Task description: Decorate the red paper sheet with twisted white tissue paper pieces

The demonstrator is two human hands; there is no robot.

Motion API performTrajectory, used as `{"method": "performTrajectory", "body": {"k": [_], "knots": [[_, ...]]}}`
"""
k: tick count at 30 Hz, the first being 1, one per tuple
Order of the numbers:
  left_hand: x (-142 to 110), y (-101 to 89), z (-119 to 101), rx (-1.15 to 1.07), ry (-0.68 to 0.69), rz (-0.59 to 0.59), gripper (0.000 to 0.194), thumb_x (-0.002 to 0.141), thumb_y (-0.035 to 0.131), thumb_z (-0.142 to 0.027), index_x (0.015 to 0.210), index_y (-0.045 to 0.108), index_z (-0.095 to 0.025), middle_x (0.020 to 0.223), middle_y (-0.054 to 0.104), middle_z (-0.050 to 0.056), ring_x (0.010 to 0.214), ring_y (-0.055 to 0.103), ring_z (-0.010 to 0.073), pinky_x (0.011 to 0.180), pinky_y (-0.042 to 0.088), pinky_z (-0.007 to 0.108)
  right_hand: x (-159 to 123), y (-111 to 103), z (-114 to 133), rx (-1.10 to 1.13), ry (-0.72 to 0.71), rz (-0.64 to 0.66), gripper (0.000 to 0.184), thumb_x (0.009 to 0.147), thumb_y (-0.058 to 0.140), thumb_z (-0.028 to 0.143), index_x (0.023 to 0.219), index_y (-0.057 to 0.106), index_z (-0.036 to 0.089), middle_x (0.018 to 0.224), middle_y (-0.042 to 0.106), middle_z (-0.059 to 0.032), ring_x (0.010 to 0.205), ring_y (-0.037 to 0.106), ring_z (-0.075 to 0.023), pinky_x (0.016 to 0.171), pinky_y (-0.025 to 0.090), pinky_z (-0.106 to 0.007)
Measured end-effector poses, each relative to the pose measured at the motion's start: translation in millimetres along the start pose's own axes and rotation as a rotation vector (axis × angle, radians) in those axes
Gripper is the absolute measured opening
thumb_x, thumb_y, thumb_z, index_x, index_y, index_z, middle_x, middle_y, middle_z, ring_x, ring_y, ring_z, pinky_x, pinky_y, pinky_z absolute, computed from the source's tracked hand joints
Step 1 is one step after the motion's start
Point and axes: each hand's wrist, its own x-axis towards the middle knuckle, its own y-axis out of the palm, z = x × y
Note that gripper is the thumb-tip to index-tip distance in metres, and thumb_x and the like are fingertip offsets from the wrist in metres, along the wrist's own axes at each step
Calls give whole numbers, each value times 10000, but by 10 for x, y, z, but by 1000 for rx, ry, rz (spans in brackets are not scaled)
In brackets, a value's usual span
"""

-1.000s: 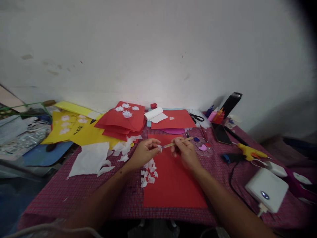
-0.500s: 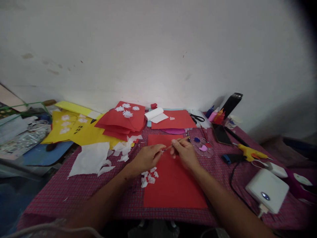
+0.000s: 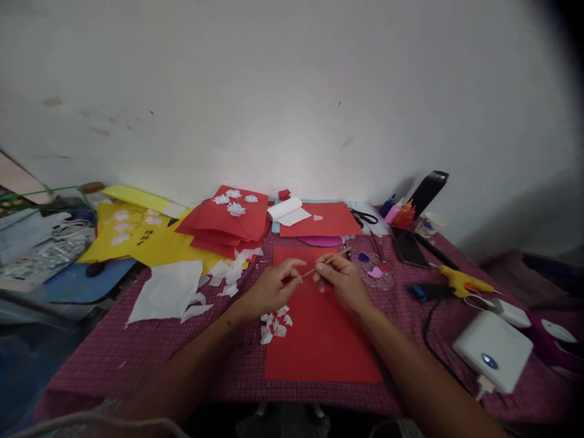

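My right hand [image 3: 340, 277] pinches a flat wooden craft stick [image 3: 332, 258] that slants down toward my left hand [image 3: 274, 286]. My left thumb and fingertips close on a small scrap of white tissue paper [image 3: 300, 280] at the stick's lower end; most of the scrap is hidden by the fingers. Both hands are above a sheet of red paper [image 3: 328, 340] lying on the checked tablecloth. Beneath my left wrist, a little pile of torn white tissue pieces [image 3: 276, 326] rests on the sheet's left edge.
To the left lie a white tissue sheet [image 3: 166, 292] and yellow paper [image 3: 164, 240]. Red cards [image 3: 219, 225] with white flowers stand behind. A clear paint palette [image 3: 381, 280], black scissors [image 3: 365, 217], a glue gun [image 3: 460, 281] and a white power bank [image 3: 493, 350] are on the right.
My left hand has rolled over the scrap and then turned back a little, with the scrap mostly covered now. The craft stick has turned, showing its narrow edge, and stays in my right hand.
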Motion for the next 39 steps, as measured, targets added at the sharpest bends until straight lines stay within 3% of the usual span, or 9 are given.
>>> {"method": "performTrajectory", "body": {"k": [4,9,14,18,26,29,33,35,39], "knots": [[-9,-13,-41,33,14,0,316,896,486,-195,1204,556,-207,858,664,5,697,560,109,645,412,217,13,21,-30,-47,15,-41,265,816,699,400,729,591,174,611,640,9,455,541,-105,451,420,-229],[-11,2,-41,-4,0,15,324,889,489,-197,1205,562,-211,884,668,20,720,570,123,642,419,225,13,23,-49,-40,36,-31,255,829,682,423,795,603,183,605,622,23,457,526,-106,456,409,-229],[11,13,55,-190,-119,44,343,862,547,-239,1204,549,-212,766,615,-19,599,502,94,549,372,198,8,18,-47,-41,13,-17,277,865,631,440,768,616,182,626,619,10,481,522,-107,476,416,-233],[29,-3,97,-348,-206,105,335,837,582,-269,1164,562,-199,802,644,5,650,568,107,583,417,205,4,26,-44,-22,22,-23,280,846,647,457,781,621,186,608,611,10,479,515,-116,466,408,-239],[28,-56,90,-224,-201,92,323,835,550,-243,1151,590,-188,744,663,5,603,569,115,543,400,200,62,-70,5,33,-42,-263,254,836,660,419,747,604,188,540,560,31,423,489,-101,411,355,-225],[7,-184,-22,-58,-124,184,267,818,559,-230,1058,671,-196,713,671,-2,556,542,112,510,371,196,81,-95,14,39,-59,-313,262,832,656,426,733,595,191,528,549,33,417,479,-104,407,349,-230],[-24,-461,-186,68,-33,454,188,821,550,-228,734,710,-179,596,635,-12,519,528,107,479,340,191,75,-62,9,18,-26,-296,259,824,654,428,727,587,198,520,538,36,414,475,-110,402,339,-236],[-27,-598,-213,91,-39,509,212,835,546,-246,732,719,-180,613,651,-8,524,540,108,487,354,192,64,-37,7,1,-7,-281,252,824,652,425,729,592,199,522,541,35,417,478,-114,403,340,-238],[11,-794,-71,137,-99,171,196,833,562,-260,908,737,-213,797,712,12,658,602,131,587,421,208,46,-13,9,-26,-1,-269,234,825,660,399,721,605,197,533,550,31,420,467,-110,409,336,-240]]}}
